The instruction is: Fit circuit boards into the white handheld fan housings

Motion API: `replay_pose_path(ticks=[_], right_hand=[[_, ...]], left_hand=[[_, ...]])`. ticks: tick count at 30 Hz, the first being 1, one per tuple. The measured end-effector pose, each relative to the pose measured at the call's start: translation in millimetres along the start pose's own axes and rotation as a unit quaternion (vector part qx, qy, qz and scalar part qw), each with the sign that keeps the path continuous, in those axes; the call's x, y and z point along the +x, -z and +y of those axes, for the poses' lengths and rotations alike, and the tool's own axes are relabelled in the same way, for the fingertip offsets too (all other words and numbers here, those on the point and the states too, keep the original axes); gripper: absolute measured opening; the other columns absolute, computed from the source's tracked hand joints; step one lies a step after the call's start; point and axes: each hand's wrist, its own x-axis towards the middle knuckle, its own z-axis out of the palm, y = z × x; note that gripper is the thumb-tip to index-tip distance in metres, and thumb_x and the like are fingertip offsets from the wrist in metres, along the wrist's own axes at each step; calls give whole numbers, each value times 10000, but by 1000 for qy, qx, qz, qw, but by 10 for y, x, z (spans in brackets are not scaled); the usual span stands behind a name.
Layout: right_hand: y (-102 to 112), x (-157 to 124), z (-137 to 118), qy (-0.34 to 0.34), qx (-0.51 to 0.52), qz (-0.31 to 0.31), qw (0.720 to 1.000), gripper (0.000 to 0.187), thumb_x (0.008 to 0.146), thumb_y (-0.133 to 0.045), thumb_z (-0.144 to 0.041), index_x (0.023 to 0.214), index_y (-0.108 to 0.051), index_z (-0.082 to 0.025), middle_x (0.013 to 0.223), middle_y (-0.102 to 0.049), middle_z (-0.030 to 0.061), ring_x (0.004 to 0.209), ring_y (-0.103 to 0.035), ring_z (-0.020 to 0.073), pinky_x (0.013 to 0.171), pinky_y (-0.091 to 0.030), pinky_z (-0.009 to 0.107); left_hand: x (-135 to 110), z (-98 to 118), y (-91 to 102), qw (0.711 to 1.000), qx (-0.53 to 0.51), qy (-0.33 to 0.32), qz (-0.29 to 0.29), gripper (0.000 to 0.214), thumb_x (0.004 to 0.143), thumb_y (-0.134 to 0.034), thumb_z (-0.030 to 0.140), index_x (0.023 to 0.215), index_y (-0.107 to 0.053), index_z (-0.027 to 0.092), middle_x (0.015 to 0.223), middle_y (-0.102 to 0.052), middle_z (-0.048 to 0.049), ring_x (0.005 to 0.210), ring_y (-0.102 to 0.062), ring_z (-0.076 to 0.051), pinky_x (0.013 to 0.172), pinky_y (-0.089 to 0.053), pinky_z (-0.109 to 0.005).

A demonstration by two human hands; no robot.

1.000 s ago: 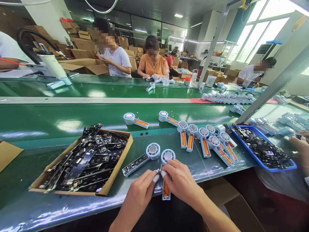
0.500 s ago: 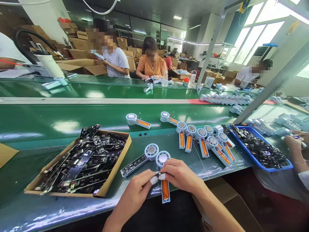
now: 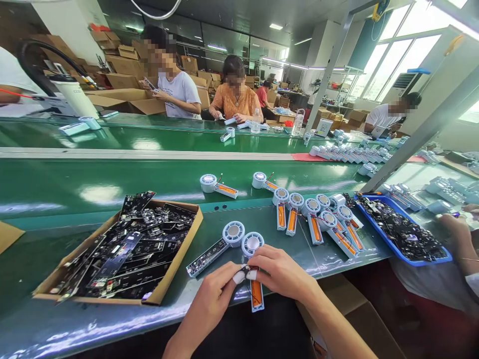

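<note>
Fan [image 3: 252, 243] under L hand [image 3: 218, 286], R hand [image 3: 280, 269]

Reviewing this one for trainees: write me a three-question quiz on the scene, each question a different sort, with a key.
1. True or false: the wearer's left hand and right hand are wide apart.
2. What fills the cardboard tray: A) plastic bottles, B) black circuit boards, C) orange strips?
3. Fill in the gap: in this view, the blue tray stands to the ___ of the cardboard tray.

Key: 1. False; they come together at a small dark part. 2. B. 3. Right.
</note>
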Motion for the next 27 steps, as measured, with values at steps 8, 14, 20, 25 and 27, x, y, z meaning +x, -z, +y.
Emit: replay_pose_path(ticks=[8,14,20,25,27], right_hand=[[-65,17,49,23,18,10,1000,160,1023,-552,-222,930,-675,-176,833,-680,50,759,-582,170,703,-463,266],[-31,-11,-16,-24,36,42,998,113,977,-597,-193,1050,-682,-179,977,-704,81,873,-630,205,772,-501,295],[46,-347,-82,-315,217,153,911,203,962,-561,-347,1037,-678,-200,836,-699,36,654,-592,151,592,-486,252],[-194,-320,-33,-407,364,83,833,286,924,-531,-405,939,-693,-170,760,-706,36,563,-579,130,485,-430,220],[-287,-205,7,-397,388,139,820,289,873,-579,-423,925,-688,-161,766,-697,39,564,-572,127,479,-432,216]], left_hand=[[-38,-17,38,998,54,-22,-18,283,1032,-435,258,870,-664,225,757,-661,8,670,-645,-143,622,-488,-213],[-78,-52,-5,997,75,-20,14,257,1014,-449,238,955,-699,236,812,-719,0,714,-705,-154,649,-545,-220],[-240,-120,-144,978,172,10,115,298,1014,-447,301,1006,-722,185,890,-800,-69,781,-785,-224,651,-614,-279],[-288,-115,-235,964,228,-20,137,354,1027,-367,255,1025,-697,129,917,-812,-125,795,-798,-241,658,-633,-292],[-296,-112,-254,960,239,-38,143,344,1021,-363,234,1038,-687,119,915,-813,-131,804,-800,-242,675,-639,-294]])
